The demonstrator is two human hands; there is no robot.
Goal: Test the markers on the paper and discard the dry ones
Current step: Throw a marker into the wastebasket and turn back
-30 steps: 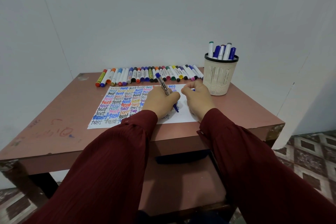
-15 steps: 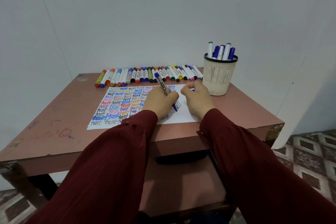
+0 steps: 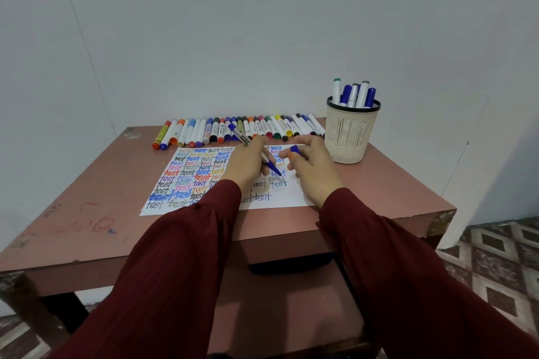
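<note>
Pink-brown table [image 3: 379, 192] set against a plain white wall [image 3: 262, 38]; patterned floor tiles [image 3: 495, 256] at near right. Paper [image 3: 291, 198] lies flat mid-table. Its left and middle are packed with the word "test" in many colours; the near-right part is blank.

Left hand [image 3: 248, 166] grips the blue marker [image 3: 272, 167] in a writing hold, fingers curled round the barrel. Barrel slants away to the far left, tip down over the right-hand columns of words. Tip is at the sheet or just above it; contact cannot be told. Right hand [image 3: 313, 172] hovers just right of the tip, pinching the blue cap [image 3: 295, 149] at its fingertips, other fingers loosely spread.

Row of markers [image 3: 274, 127] lies side by side along the far edge, beyond the paper. Mesh cup [image 3: 348, 137] stands far right with several capped markers upright in it.

Judgement: step in hand is writing the test word with this marker. To do it well:
- place the stroke on bare white, not over old words, so weak ink shows;
- use light, even pressure, since bearing down may flatter a dry tip;
- finish the whole word, as ink can start wet and fade;
- compare density with the nearby blue words;
- keep the cap close and press it on fully.

Where rejects go is not shown.
</note>
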